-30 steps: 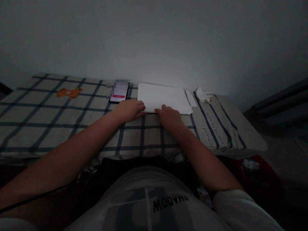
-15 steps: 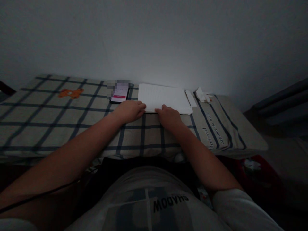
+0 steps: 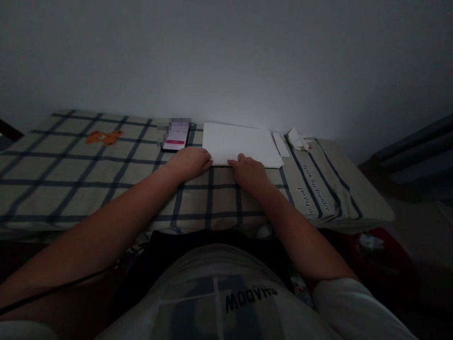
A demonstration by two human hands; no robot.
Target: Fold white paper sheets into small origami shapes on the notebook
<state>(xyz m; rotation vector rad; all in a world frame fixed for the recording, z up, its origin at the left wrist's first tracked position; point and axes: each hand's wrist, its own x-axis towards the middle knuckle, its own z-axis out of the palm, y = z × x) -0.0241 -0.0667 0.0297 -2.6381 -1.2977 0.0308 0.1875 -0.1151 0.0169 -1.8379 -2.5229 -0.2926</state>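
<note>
A white lined notebook (image 3: 237,141) lies flat on the checked cloth, its long side toward me. At its near left corner is my left hand (image 3: 193,162), fingers curled together and closed on the corner. My right hand (image 3: 249,172) grips the middle of the near edge, with the thumb pointing left and the other fingers bent over the page. Fingertips under the edge are hidden. Just left of the notebook, beyond my left hand, lies a phone (image 3: 177,137) with its screen lit.
A narrow paper strip (image 3: 281,144) lies along the notebook's right side, and crumpled paper (image 3: 297,140) sits farther right. An orange bear-shaped figure (image 3: 104,137) is at the left on the checked cloth (image 3: 134,165). A grey wall (image 3: 226,61) rises behind. Below right stands a red container (image 3: 385,259).
My left hand has shifted slightly left along the notebook's corner. The right hand and the notebook have hardly moved.
</note>
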